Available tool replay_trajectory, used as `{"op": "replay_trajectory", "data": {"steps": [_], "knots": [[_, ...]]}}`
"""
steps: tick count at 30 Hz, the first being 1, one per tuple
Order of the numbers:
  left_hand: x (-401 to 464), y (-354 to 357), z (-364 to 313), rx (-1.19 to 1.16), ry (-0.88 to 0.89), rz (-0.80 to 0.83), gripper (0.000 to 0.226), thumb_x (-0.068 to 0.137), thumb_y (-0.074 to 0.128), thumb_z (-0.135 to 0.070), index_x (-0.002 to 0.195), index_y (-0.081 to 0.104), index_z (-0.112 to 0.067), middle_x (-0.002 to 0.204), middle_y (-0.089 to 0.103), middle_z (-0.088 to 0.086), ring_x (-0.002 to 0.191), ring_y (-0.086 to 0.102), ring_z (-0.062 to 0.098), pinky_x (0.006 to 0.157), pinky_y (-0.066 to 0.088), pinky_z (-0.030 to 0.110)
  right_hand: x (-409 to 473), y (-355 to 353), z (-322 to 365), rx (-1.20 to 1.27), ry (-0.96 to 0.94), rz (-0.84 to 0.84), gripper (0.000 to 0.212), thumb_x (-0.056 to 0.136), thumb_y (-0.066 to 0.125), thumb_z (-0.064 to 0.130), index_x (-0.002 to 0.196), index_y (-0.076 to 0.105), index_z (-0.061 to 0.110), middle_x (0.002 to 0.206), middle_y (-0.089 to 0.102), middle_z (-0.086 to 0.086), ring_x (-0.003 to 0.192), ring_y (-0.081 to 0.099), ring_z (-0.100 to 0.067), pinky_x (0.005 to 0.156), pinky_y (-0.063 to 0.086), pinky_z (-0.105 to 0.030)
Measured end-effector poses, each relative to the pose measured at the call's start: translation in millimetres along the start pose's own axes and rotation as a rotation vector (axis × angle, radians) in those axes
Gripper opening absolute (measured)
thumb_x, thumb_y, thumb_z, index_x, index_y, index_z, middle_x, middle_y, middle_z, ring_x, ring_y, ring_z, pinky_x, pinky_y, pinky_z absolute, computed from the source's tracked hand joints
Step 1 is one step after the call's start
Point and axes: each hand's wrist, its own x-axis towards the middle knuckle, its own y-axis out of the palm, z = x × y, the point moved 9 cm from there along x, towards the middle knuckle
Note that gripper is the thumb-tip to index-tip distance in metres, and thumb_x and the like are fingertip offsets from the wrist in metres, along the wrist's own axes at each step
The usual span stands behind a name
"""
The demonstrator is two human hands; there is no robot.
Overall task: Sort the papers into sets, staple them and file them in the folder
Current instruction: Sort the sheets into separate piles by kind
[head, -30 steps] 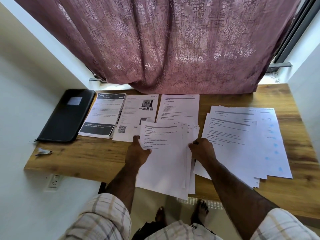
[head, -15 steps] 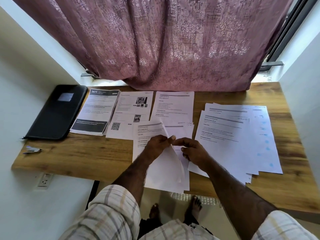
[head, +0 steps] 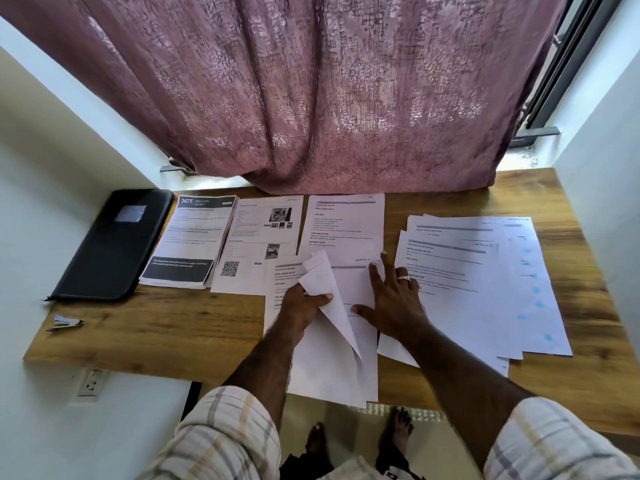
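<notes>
White top sheet (head: 329, 299): curled up, frame centre, pinched in left hand (head: 300, 306) grip.
Right hand (head: 393, 303): grip wide, flat on paper stack (head: 356, 358).
Bench (head: 166, 327): wooden.

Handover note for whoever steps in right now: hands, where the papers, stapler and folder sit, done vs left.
Left hand: grips a lifted sheet, peeled up from the front stack at the desk edge.
Right hand: flat, fingers spread, pressing the same stack down.
Sorted so far: three piles along the back, the dark-header pile, the QR-code pile and a text sheet; a large fanned pile lies to the right.
Stapler: untouched near the desk's left front corner.
Folder: closed, far left.
Left: finish sorting the front stack, staple each set, file all.
</notes>
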Motion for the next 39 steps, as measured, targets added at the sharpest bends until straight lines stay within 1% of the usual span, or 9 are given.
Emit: {"op": "replay_trajectory", "data": {"steps": [4, 7, 10, 14, 21, 27, 30, 32, 39], "knots": [[6, -2, 2, -0.023, 0.017, -0.002, 0.043, 0.079, 0.088, -0.004, 0.119, 0.071, -0.009, 0.108, 0.076, 0.004, 0.094, 0.069, 0.018, 0.066, 0.053, 0.014, 7, 0, 1, 0.023, -0.052, -0.026, 0.097, 0.089, 0.054, 0.079, 0.164, 0.02, 0.028, 0.173, -0.016, -0.005, 0.158, -0.001, -0.044, 0.125, 0.004, -0.065], [4, 0, -4, -0.022, 0.004, 0.001, 0.036, 0.083, 0.087, -0.008, 0.116, 0.073, -0.009, 0.105, 0.075, 0.001, 0.09, 0.067, 0.013, 0.065, 0.051, 0.013, 7, -12, 5, 0.152, -0.05, -0.117, 0.067, 0.092, 0.063, 0.068, 0.148, 0.05, 0.035, 0.16, 0.037, -0.005, 0.147, 0.035, -0.033, 0.121, 0.026, -0.06], [3, -1, -5, -0.059, -0.012, 0.0, 0.029, 0.085, 0.085, -0.009, 0.111, 0.072, -0.014, 0.107, 0.075, 0.001, 0.093, 0.067, 0.014, 0.077, 0.052, 0.02, -7, -25, 6, 0.749, 0.004, -0.19, 0.052, 0.099, 0.061, 0.059, 0.141, 0.049, 0.032, 0.093, 0.074, -0.002, 0.084, 0.072, -0.016, 0.079, 0.062, -0.038], [1, -2, -7, -0.098, -0.031, 0.001, 0.021, 0.086, 0.084, -0.013, 0.103, 0.073, -0.02, 0.116, 0.075, 0.011, 0.101, 0.069, 0.026, 0.085, 0.057, 0.033, -24, -22, 4, 1.338, 0.068, -0.161, 0.035, 0.11, 0.051, 0.035, 0.144, 0.044, 0.028, 0.102, 0.079, -0.006, 0.092, 0.077, -0.026, 0.076, 0.061, -0.039], [-19, 6, -31, -0.106, 0.128, 0.11, 0.029, 0.083, 0.079, -0.051, 0.107, 0.072, -0.036, 0.103, 0.08, -0.01, 0.105, 0.074, 0.026, 0.097, 0.058, 0.047, -33, 3, 31, 1.053, -0.012, 0.064, 0.04, 0.104, 0.053, 0.01, 0.134, 0.045, 0.035, 0.123, 0.075, 0.009, 0.119, 0.066, -0.013, 0.102, 0.053, -0.038], [-11, 5, -12, 0.032, 0.069, 0.124, 0.021, 0.088, 0.084, -0.013, 0.1, 0.07, -0.024, 0.104, 0.075, 0.002, 0.091, 0.068, 0.015, 0.074, 0.054, 0.024, -34, 7, 28, 0.94, 0.028, 0.043, 0.043, 0.104, 0.05, 0.003, 0.133, 0.044, 0.035, 0.117, 0.076, 0.011, 0.109, 0.069, -0.015, 0.087, 0.064, -0.035], [1, -2, -4, 0.029, 0.042, 0.142, 0.021, 0.088, 0.081, -0.009, 0.105, 0.071, -0.017, 0.109, 0.076, 0.01, 0.093, 0.072, 0.025, 0.071, 0.056, 0.024, -51, -28, -9, 0.727, 0.174, -0.376, 0.032, 0.099, 0.066, 0.009, 0.125, 0.055, 0.025, 0.102, 0.072, 0.004, 0.093, 0.073, -0.018, 0.07, 0.06, -0.026], [6, -3, -3, 0.035, 0.057, 0.188, 0.022, 0.089, 0.082, -0.011, 0.106, 0.071, -0.02, 0.109, 0.076, 0.008, 0.098, 0.072, 0.03, 0.079, 0.058, 0.031, -74, -45, -37, 0.47, 0.356, -0.552, 0.04, 0.089, 0.076, 0.016, 0.124, 0.057, 0.021, 0.116, 0.064, -0.006, 0.106, 0.064, -0.026, 0.086, 0.058, -0.039], [12, -5, -4, -0.011, 0.025, 0.264, 0.021, 0.089, 0.08, -0.008, 0.098, 0.068, -0.022, 0.105, 0.074, 0.006, 0.098, 0.069, 0.032, 0.095, 0.056, 0.042, -121, -42, -100, 0.14, 0.884, -0.381, 0.078, 0.08, 0.079, 0.057, 0.133, 0.043, 0.012, 0.138, 0.038, -0.023, 0.129, 0.041, -0.049, 0.107, 0.041, -0.057]]}}
